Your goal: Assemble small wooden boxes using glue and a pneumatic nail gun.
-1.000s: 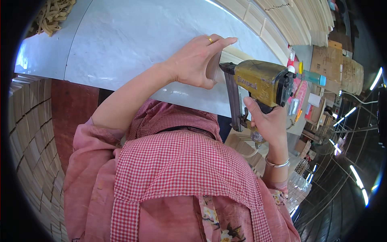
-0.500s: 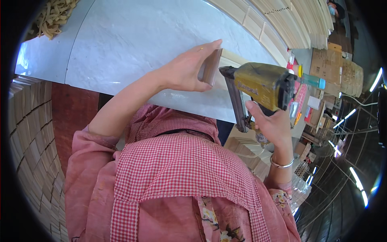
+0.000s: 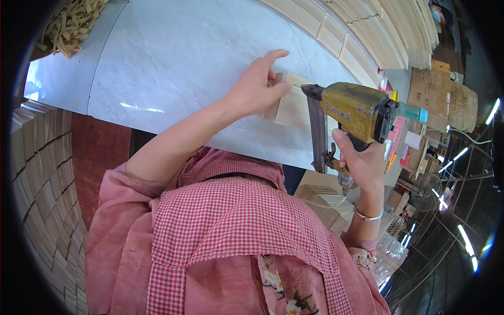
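Pale wooden piece point(image 3: 295, 109) lies on the grey-white table point(image 3: 178, 63), its left end at the left hand point(image 3: 252, 86), whose index finger stretches away while the thumb reaches over the edge; whether they pinch it cannot be told. To its right, the right hand point(image 3: 366, 160) is wrapped around the handle of a yellow-and-black nail gun point(image 3: 357, 107).
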Tool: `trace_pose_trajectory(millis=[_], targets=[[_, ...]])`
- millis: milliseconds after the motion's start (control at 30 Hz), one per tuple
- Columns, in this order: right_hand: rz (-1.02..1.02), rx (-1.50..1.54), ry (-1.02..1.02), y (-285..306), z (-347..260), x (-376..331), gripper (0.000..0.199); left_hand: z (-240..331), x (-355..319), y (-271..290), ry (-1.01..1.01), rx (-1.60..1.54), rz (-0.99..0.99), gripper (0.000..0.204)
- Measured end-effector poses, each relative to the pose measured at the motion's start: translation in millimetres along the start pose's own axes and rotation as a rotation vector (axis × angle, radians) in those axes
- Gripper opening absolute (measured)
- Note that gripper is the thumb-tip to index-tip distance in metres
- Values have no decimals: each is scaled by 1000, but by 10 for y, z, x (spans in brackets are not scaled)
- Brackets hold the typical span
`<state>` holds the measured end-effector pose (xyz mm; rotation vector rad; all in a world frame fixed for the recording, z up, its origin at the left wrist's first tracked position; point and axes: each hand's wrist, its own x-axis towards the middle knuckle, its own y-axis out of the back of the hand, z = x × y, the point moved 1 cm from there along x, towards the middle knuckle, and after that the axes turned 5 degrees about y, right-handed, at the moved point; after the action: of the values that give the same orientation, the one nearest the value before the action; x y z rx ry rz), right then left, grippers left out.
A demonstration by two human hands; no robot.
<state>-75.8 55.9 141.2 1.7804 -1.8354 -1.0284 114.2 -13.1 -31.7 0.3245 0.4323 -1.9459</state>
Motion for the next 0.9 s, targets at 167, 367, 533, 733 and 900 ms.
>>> trace_pose_trajectory(millis=[167,367,533,733,900], targets=[[-24,31,-58,30,-1,48,33,-87,-126,82,-308,302,-76,87],[-71,23,-65,17,-30,128,41,-105,-113,84,-373,397,-95,102],[-90,-10,-98,17,-67,183,44,-148,-82,84,-390,385,-84,104],[-89,-4,-100,21,-63,234,43,-106,-71,98,-390,408,-95,103],[-108,-29,-105,20,-90,298,41,-117,-75,106,-372,394,-93,103]])
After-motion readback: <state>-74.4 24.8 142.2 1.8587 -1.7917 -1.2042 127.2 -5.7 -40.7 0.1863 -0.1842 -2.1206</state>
